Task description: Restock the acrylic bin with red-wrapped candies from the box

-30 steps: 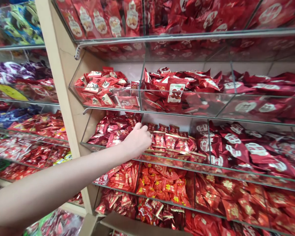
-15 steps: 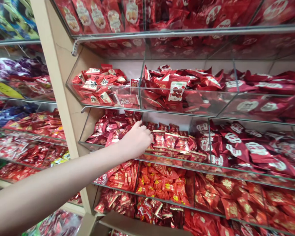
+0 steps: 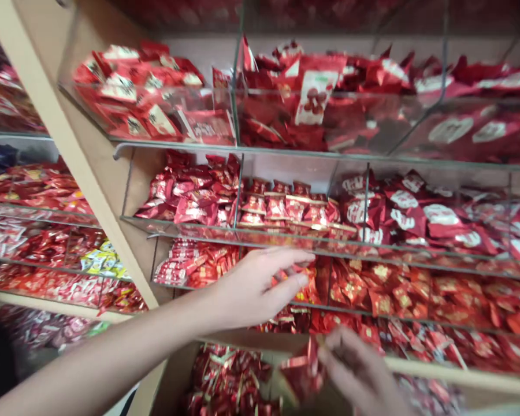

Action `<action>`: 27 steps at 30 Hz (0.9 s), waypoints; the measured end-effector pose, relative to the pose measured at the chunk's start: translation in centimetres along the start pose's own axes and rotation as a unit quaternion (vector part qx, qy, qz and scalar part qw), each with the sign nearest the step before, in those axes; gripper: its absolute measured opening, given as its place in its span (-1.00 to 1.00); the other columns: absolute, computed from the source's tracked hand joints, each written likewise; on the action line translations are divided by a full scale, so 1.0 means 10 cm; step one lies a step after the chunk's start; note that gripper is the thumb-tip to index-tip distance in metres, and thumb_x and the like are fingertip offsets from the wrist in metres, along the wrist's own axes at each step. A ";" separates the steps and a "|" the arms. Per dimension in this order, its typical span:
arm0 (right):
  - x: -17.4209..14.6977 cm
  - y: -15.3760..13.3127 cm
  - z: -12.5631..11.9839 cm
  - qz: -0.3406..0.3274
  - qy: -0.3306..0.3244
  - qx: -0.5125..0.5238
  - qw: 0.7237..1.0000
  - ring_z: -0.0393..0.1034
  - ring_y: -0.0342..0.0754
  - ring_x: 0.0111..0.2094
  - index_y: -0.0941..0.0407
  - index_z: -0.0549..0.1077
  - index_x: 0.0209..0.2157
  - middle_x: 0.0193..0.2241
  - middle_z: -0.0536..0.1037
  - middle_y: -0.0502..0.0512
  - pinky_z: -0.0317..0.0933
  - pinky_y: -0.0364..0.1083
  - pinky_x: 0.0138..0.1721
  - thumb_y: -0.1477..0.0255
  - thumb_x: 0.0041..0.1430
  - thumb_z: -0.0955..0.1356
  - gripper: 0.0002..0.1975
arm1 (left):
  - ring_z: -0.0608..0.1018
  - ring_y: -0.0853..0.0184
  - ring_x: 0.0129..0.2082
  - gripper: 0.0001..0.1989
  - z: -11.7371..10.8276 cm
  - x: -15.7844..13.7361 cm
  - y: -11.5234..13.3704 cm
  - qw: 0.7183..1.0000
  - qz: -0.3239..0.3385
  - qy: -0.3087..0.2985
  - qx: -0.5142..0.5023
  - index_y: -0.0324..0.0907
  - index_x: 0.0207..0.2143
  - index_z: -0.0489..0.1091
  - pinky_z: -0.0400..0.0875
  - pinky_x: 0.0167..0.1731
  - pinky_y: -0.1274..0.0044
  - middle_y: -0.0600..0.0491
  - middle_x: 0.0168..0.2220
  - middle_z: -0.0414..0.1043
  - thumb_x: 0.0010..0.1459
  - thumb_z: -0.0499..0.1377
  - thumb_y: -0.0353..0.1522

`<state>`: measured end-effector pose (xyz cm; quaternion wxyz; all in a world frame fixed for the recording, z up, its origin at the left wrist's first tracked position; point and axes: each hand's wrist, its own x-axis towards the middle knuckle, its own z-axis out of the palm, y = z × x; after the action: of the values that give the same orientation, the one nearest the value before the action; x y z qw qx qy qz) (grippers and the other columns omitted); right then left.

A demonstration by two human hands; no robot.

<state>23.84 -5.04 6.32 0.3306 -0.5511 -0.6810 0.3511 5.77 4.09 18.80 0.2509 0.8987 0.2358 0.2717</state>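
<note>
Restocking sweets: your left hand (image 3: 260,289) hovers fingers spread before the clear acrylic shelf bins (image 3: 286,240), your blurred right hand (image 3: 359,370) pinches a shiny red foil packet (image 3: 301,372), so next place it carefully.

"What's in my right hand (image 3: 364,375)?"
"A shiny red foil packet (image 3: 301,372), crinkled and blurred, tilted at the bottom of the view, over more red sweets below."
"And beside my left hand (image 3: 260,286)?"
"Red-and-gold wrapped sweets (image 3: 372,286), heaped behind clear shelf fronts."
</note>
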 end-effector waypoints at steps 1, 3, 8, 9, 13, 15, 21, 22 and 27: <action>0.05 -0.08 -0.08 -0.023 0.061 0.024 0.998 0.28 -0.10 -0.51 0.01 0.29 -0.47 -0.56 0.35 -0.04 0.19 -0.10 -0.50 0.29 0.11 0.21 -0.86 | 0.46 0.42 -0.26 -0.63 0.13 -0.11 -0.01 0.994 -0.050 -0.026 -0.094 -0.12 0.00 0.19 0.37 -0.24 0.51 0.05 -0.21 0.43 0.12 0.04 -0.33; 0.19 -0.24 -0.17 -0.068 0.089 0.038 0.993 0.27 -0.15 -0.53 0.07 0.28 -0.44 -0.58 0.35 -0.05 0.18 -0.15 -0.49 0.32 0.11 0.23 -0.87 | 0.45 0.44 -0.34 -0.60 0.37 -0.26 -0.07 0.959 -0.123 -0.063 -0.247 -0.13 -0.02 0.19 0.38 -0.32 0.54 0.10 -0.29 0.41 0.06 0.11 -0.31; 0.43 -0.45 -0.06 -0.130 0.127 -0.013 0.983 0.26 -0.19 -0.52 0.11 0.33 -0.41 -0.54 0.39 -0.02 0.18 -0.20 -0.47 0.40 0.13 0.22 -0.89 | 0.34 0.52 -0.52 -0.85 0.63 -0.39 -0.32 0.905 -0.183 0.010 -0.384 -0.25 -0.42 0.35 0.28 -0.45 0.60 0.19 -0.54 0.28 0.04 0.13 -0.31; 0.45 -0.45 -0.02 -0.129 0.134 0.004 0.983 0.27 -0.19 -0.52 0.11 0.33 -0.40 -0.54 0.40 -0.01 0.19 -0.20 -0.48 0.39 0.13 0.23 -0.88 | 0.34 0.51 -0.51 -0.84 0.64 -0.40 -0.35 0.895 -0.188 0.028 -0.404 -0.26 -0.45 0.36 0.28 -0.43 0.59 0.18 -0.56 0.28 0.03 0.14 -0.31; 0.48 -0.42 0.10 -0.068 0.139 0.155 0.976 0.30 -0.17 -0.55 0.10 0.36 -0.38 -0.53 0.42 -0.01 0.29 -0.18 -0.55 0.30 0.07 0.28 -0.84 | 0.39 0.46 -0.45 -0.81 0.65 -0.43 -0.35 0.828 -0.217 0.104 -0.507 -0.26 -0.42 0.41 0.29 -0.33 0.56 0.13 -0.53 0.36 0.03 0.14 -0.29; 0.49 -0.42 0.10 -0.038 0.145 0.211 0.966 0.32 -0.17 -0.56 0.11 0.37 -0.38 -0.51 0.44 0.00 0.31 -0.18 -0.57 0.29 0.04 0.30 -0.82 | 0.40 0.46 -0.46 -0.80 0.68 -0.43 -0.34 0.808 -0.230 0.125 -0.527 -0.25 -0.41 0.43 0.29 -0.36 0.57 0.11 -0.53 0.39 0.05 0.13 -0.28; 0.44 -0.35 0.13 -0.061 0.095 0.271 0.956 0.37 -0.13 -0.27 0.06 0.32 -0.21 -0.31 0.47 0.04 0.31 -0.15 -0.26 0.41 -0.10 0.41 -0.64 | 0.40 0.45 -0.45 -0.80 0.76 -0.46 -0.41 0.850 -0.212 0.153 -0.458 -0.21 -0.33 0.46 0.25 -0.39 0.60 0.10 -0.48 0.44 0.06 0.12 -0.30; 0.42 -0.33 0.14 -0.057 0.095 0.276 0.955 0.38 -0.14 -0.30 0.05 0.31 -0.20 -0.33 0.47 0.03 0.32 -0.16 -0.28 0.42 -0.11 0.42 -0.62 | 0.40 0.44 -0.45 -0.79 0.76 -0.48 -0.42 0.853 -0.210 0.142 -0.456 -0.20 -0.31 0.46 0.26 -0.39 0.60 0.10 -0.48 0.45 0.05 0.12 -0.29; 0.36 -0.33 0.07 -0.184 0.176 0.146 0.956 0.38 -0.16 -0.45 0.03 0.35 -0.25 -0.49 0.43 -0.02 0.31 -0.19 -0.47 0.52 -0.01 0.35 -0.76 | 0.41 0.35 -0.21 -0.67 0.72 -0.59 -0.36 0.812 -0.276 0.158 -0.490 -0.10 -0.15 0.37 0.25 -0.17 0.51 0.04 -0.19 0.42 0.04 0.11 -0.18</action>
<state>20.94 -2.03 8.98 0.5811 -0.4149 -0.6432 0.2766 4.76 1.25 9.26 0.6818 0.4983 0.3463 0.4086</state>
